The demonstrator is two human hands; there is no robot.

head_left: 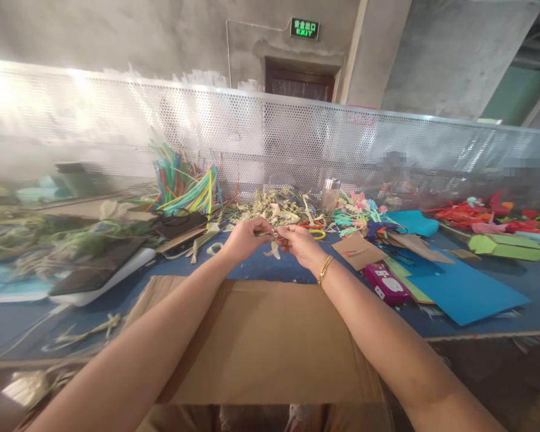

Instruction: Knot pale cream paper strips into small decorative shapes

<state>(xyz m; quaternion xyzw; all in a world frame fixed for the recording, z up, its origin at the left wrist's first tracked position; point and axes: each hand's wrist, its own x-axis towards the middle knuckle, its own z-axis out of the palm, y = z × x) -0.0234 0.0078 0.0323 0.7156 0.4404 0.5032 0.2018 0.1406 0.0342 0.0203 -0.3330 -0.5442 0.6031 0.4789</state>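
Both my hands meet above the far edge of a brown cardboard sheet [265, 342]. My left hand [245, 237] and my right hand [299, 243] are closed in pinches on a small pale straw-like piece [273, 239] held between them; a pale strip of it hangs down below the fingers. A gold bracelet [324, 269] sits on my right wrist. Just beyond the hands lies a heap of pale dried strips [276, 210].
A blue table [499, 270] carries coloured straws [186, 183], a metal cup [330, 193], a blue paper sheet [459, 291], a pink box [386, 284], brown card pieces [357, 249] and red and green paper shapes [499, 231]. A perforated metal screen [297, 138] runs along the back.
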